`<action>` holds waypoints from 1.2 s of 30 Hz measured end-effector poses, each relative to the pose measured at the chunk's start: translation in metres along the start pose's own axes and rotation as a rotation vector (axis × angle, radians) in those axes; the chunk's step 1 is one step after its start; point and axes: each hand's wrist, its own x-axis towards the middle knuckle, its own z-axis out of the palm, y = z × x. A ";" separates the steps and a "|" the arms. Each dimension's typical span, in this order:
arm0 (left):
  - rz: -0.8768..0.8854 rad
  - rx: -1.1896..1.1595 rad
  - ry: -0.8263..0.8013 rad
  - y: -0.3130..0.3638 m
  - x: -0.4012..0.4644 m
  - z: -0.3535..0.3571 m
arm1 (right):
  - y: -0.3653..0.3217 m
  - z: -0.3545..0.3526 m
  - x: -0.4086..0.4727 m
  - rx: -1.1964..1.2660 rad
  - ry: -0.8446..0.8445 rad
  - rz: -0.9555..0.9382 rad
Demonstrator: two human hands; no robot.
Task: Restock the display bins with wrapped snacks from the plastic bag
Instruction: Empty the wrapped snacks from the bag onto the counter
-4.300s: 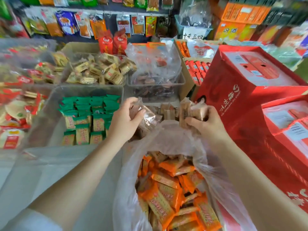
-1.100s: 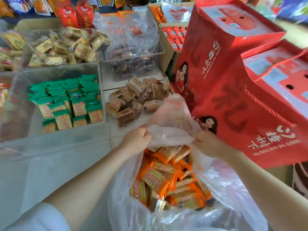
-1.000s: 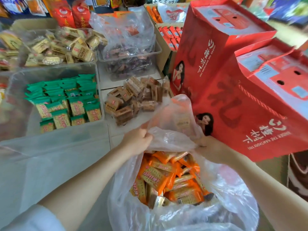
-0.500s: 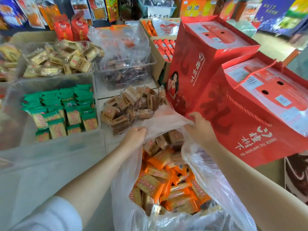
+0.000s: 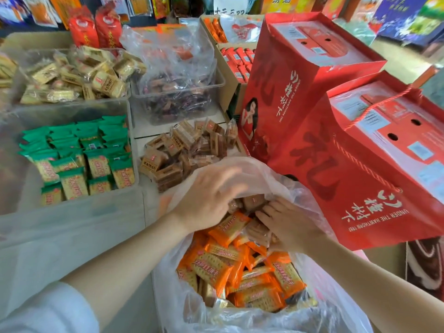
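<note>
Both hands reach into the clear plastic bag [image 5: 252, 316] of orange-wrapped snacks [image 5: 216, 267]: the blurred left hand [image 5: 206, 200] spread loose, the right hand [image 5: 288, 224] curled around brown-wrapped snacks [image 5: 258, 230], near the brown snack pile [image 5: 182, 150].

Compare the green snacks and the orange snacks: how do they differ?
Colour: the green snacks have green wrappers, the orange snacks orange ones. Place: green snacks sit in a clear bin, orange snacks in the plastic bag. Order: green snacks stand in rough rows, orange snacks lie jumbled. Both look like similar wrapped cracker packs.
</note>
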 end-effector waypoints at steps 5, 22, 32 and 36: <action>0.309 0.295 -0.207 -0.017 -0.004 0.022 | -0.001 -0.004 0.000 0.254 0.225 0.074; 0.472 0.287 -0.406 -0.048 0.026 0.029 | 0.031 -0.041 0.069 0.501 0.248 0.650; 0.027 -0.131 -0.246 -0.039 0.008 0.013 | 0.015 -0.021 0.042 0.617 0.352 0.628; -0.466 -0.634 0.018 -0.023 0.000 -0.018 | 0.000 -0.014 0.061 0.769 0.227 0.753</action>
